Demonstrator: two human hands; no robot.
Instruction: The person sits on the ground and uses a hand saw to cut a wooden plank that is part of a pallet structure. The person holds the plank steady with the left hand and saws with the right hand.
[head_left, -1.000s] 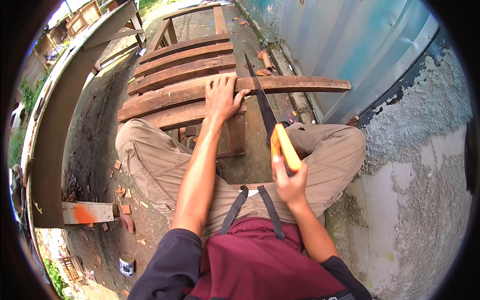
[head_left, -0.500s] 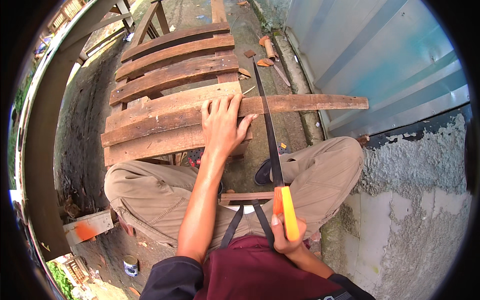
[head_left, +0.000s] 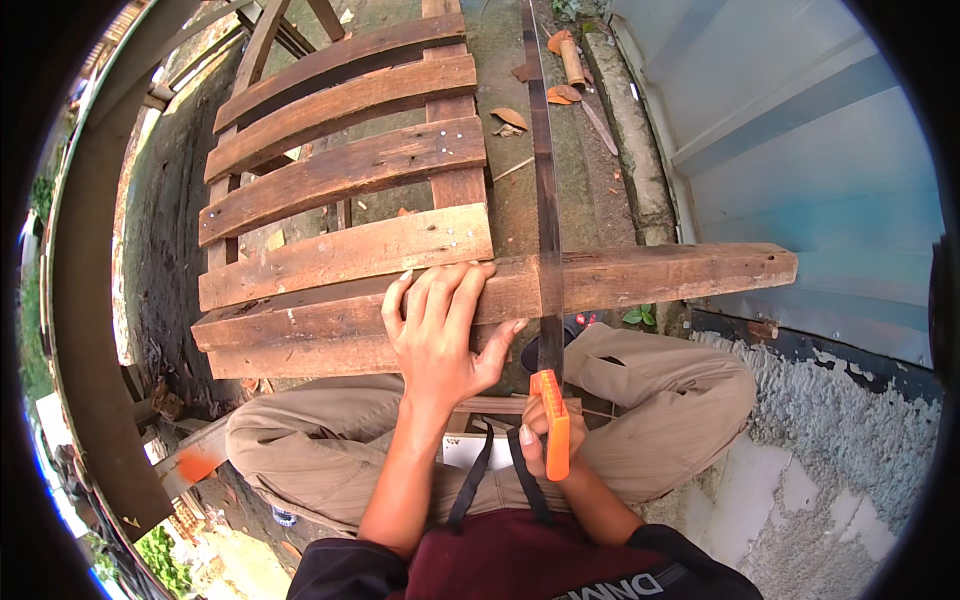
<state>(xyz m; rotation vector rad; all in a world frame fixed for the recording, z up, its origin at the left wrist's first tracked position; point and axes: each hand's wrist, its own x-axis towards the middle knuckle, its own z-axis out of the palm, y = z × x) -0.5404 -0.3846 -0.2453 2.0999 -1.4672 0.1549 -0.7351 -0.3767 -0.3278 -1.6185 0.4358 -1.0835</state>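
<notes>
My left hand grips a wooden plank, its fingers over the far edge and its thumb on the near side. The plank lies across a slatted wooden frame, and its right end juts out past the frame. In my right hand is a handsaw, held by its orange handle. The long dark blade crosses the plank just to the right of my left hand and points away from me. A narrow mark or cut shows on the plank beside the blade.
Close to the right stand a corrugated metal sheet and a rough wall. Dry leaves and a short tube lie on the ground beyond. A dark beam runs along the left. My bent knees flank the workpiece.
The saw has slid forward, so its handle is nearer the plank and more blade extends beyond it. My left hand keeps its grip. The view has shifted, with the plank lower in the picture.
</notes>
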